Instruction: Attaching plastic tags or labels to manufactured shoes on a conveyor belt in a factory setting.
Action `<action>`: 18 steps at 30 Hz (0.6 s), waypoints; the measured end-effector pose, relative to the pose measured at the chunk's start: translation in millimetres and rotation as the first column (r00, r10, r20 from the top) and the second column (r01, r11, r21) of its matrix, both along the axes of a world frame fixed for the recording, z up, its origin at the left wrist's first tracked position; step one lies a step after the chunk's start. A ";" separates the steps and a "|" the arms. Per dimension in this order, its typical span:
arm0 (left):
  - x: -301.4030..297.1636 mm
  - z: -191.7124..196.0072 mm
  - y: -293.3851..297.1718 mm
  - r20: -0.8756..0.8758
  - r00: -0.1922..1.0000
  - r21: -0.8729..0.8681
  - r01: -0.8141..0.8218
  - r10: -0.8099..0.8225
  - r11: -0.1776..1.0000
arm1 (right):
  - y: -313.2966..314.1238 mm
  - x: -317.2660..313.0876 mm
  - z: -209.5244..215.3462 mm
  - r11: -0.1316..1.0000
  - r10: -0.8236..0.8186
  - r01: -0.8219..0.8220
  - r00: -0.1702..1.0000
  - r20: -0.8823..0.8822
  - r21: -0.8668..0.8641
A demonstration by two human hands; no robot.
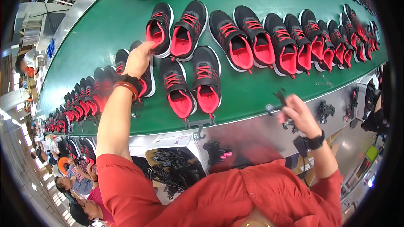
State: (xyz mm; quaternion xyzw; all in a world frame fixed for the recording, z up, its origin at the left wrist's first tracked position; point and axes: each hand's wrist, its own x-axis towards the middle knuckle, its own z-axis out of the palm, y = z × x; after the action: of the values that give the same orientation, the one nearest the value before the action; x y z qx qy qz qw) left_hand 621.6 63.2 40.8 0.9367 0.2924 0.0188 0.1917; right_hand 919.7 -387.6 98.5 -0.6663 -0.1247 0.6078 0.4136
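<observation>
Left grip point(139, 59) closed on the heel of a black shoe point(160, 26) with red lining. Shoe lies beyond the hand, toe toward the far edge of the green counter point(248, 96), beside a matching shoe point(189, 29). Right grip point(298, 113), over the near edge, closed on a black hanger point(278, 97), blurred.

Shoes point(206, 72) stand in rows on the table point(248, 94)
</observation>
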 end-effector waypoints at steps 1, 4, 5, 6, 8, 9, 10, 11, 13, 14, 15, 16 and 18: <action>0.8 3.0 -1.9 -0.016 1.000 -0.016 -0.006 0.006 1.000 | 35.5 -9.6 3.5 0.999 0.026 -0.023 0.997 -0.077 0.039; -8.2 12.7 -10.3 0.005 0.985 0.158 0.171 -0.174 0.973 | 140.1 -54.9 0.8 0.964 0.156 -0.131 0.983 -0.093 0.230; -7.0 19.0 -16.9 -0.026 0.983 0.167 0.184 -0.182 0.969 | 165.1 -72.7 -11.1 0.946 0.162 -0.126 0.982 -0.100 0.298; -8.4 23.7 -22.6 -0.040 0.983 0.172 0.181 -0.177 0.968 | 188.2 -90.1 -19.2 0.944 0.164 -0.121 0.980 -0.117 0.306; -16.1 19.4 -27.7 -0.040 0.988 0.205 0.156 -0.151 0.966 | 224.0 -119.5 -25.8 0.942 0.169 -0.120 0.976 -0.135 0.312; -17.2 19.3 -30.1 -0.046 0.991 0.205 0.136 -0.129 0.969 | 236.1 -129.6 -26.3 0.942 0.174 -0.125 0.976 -0.134 0.311; -18.8 19.6 -31.6 -0.043 0.991 0.214 0.130 -0.123 0.968 | 242.8 -138.6 -29.4 0.943 0.170 -0.116 0.974 -0.153 0.313; -20.2 18.3 -31.6 -0.039 0.992 0.220 0.125 -0.119 0.968 | 248.7 -146.5 -31.4 0.946 0.166 -0.110 0.972 -0.165 0.306; -22.1 15.7 -33.1 -0.030 0.995 0.237 0.102 -0.098 0.966 | 255.0 -158.0 -37.9 0.943 0.138 -0.081 0.978 -0.159 0.322; -22.7 16.1 -33.7 -0.034 0.995 0.229 0.099 -0.093 0.968 | 257.6 -163.0 -40.2 0.940 0.139 -0.082 0.978 -0.153 0.330; -23.1 18.2 -34.9 -0.041 0.995 0.220 0.098 -0.091 0.971 | 259.2 -168.0 -42.5 0.938 0.138 -0.080 0.979 -0.151 0.338; -23.4 19.6 -35.9 -0.048 0.995 0.210 0.098 -0.090 0.973 | 260.4 -171.0 -44.6 0.935 0.135 -0.076 0.980 -0.149 0.345; -23.6 20.5 -37.5 -0.028 0.996 0.207 0.089 -0.085 0.974 | 262.4 -173.1 -48.2 0.934 0.104 -0.050 0.985 -0.135 0.354</action>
State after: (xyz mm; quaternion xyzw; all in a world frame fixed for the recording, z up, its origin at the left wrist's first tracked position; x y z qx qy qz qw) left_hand 598.0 25.7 61.4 0.9637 0.2492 0.0319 0.0903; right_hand 746.7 -125.2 50.3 -0.5290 -0.2250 0.6406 0.5091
